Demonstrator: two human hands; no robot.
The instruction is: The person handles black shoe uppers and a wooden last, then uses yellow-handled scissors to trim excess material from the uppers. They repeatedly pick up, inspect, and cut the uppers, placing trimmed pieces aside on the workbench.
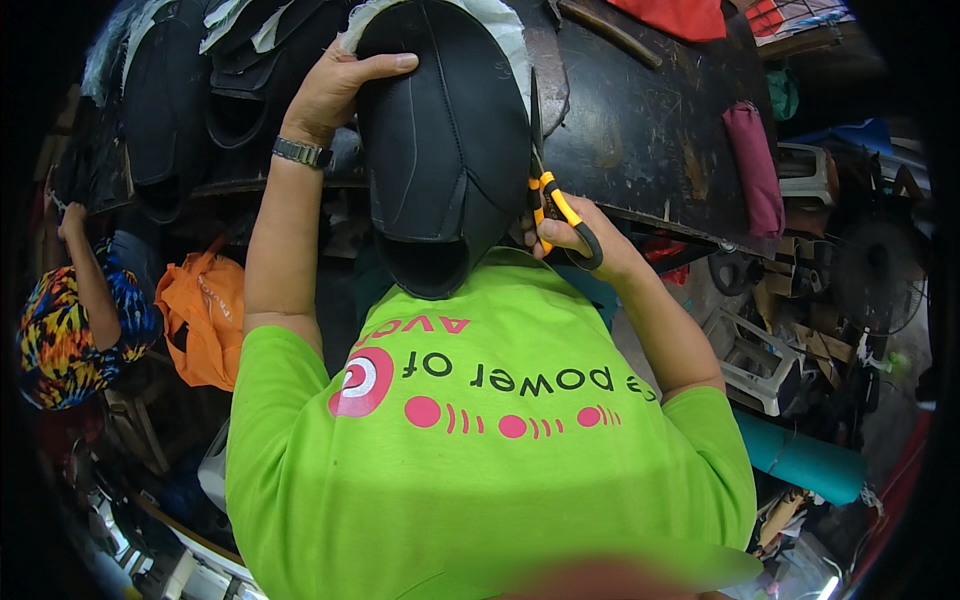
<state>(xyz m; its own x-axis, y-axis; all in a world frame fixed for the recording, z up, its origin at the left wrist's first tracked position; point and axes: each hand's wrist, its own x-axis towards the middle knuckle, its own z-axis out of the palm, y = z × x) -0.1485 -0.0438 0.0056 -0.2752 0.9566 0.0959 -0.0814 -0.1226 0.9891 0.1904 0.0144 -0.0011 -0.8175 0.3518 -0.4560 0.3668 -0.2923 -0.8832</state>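
A black shoe upper [430, 130] with a centre seam and a white lining [512, 40] fringing its far end hangs over the table's near edge, its opening toward me. My left hand [350, 88] grips its upper left side, thumb on top and fingers hidden beneath. Along its right edge stand scissors [563, 205] with yellow and black handles, blades pointing away from me. My right hand [592, 238] is closed around those handles. The blades look slightly apart; whether they touch the lining I cannot tell.
More black uppers [165, 95] with white edging lie at the left of the dark table [640, 150]. A maroon roll [752, 170] rests at its right end. Further left are an orange bag [203, 320] and another person [85, 320]. A fan [880, 275] stands right.
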